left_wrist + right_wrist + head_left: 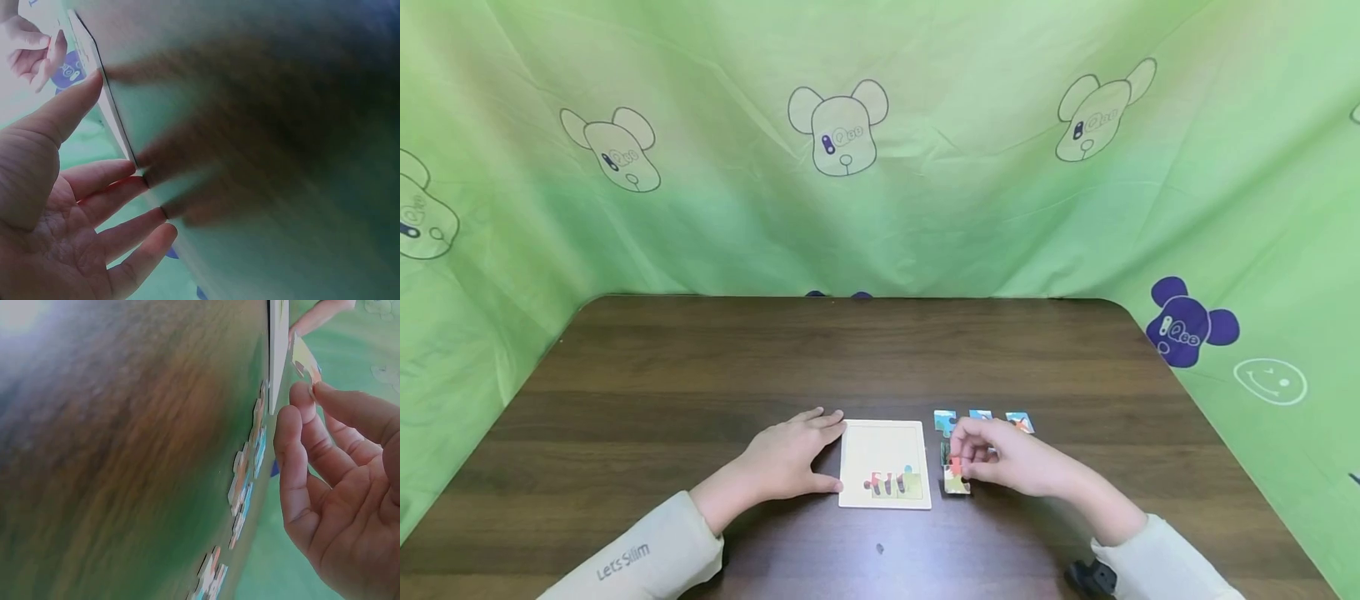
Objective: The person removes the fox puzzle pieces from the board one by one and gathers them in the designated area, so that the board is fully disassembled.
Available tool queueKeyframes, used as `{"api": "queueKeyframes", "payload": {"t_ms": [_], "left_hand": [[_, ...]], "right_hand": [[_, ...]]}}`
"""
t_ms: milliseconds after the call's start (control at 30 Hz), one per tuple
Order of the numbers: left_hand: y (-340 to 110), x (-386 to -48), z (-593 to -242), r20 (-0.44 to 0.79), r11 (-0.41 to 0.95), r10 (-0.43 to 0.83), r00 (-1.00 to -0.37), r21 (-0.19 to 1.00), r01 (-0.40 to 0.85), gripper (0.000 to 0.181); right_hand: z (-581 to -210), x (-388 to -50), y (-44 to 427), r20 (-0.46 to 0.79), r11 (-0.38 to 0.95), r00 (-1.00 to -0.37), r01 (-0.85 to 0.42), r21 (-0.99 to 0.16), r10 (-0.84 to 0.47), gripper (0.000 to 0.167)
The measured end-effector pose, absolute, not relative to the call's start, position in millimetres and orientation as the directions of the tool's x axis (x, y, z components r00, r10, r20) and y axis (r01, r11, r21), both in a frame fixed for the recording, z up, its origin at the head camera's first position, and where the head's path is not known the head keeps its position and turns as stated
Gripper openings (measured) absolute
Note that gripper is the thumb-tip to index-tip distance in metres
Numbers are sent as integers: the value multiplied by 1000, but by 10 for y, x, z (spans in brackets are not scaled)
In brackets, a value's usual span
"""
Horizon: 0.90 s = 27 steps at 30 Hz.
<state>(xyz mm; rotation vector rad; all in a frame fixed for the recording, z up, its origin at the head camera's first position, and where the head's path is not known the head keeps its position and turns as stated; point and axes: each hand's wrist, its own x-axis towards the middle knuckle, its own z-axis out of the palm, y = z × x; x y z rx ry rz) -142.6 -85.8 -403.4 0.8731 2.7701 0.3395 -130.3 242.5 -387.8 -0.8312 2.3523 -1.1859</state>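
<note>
A white puzzle tray (880,442) lies flat on the table. Joined picture pieces (910,487) occupy its lower right part. My left hand (792,460) rests at the tray's left edge; in the left wrist view its fairly straight fingers (103,194) and thumb touch that edge. To the right of the tray, my right hand (1003,457) pinches a yellowish puzzle piece (302,356) between thumb and index finger. In the right wrist view this piece is raised above the table, with the other fingers bent. My right hand partly hides the loose pieces behind it.
Several loose puzzle pieces (945,420) lie right of the tray, some in a row at the back (1019,422). A small dark mark (880,548) shows on the brown table (775,350) in front of the tray. A green printed curtain (715,217) hangs around the table.
</note>
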Motion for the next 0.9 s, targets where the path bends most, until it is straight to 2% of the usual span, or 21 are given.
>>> {"api": "queueKeyframes", "payload": {"t_ms": [333,900], "left_hand": [[-853,-1420,-4019,-139,797,584,-800,287,532,76],[-846,-1418,-4004,-142,800,581,-802,282,529,75]], "right_hand": [[-3917,-1219,2455,-128,476,-744,-276,-835,-656,11],[-3948,-1208,2442,-81,553,-766,-381,-741,-637,17]]}}
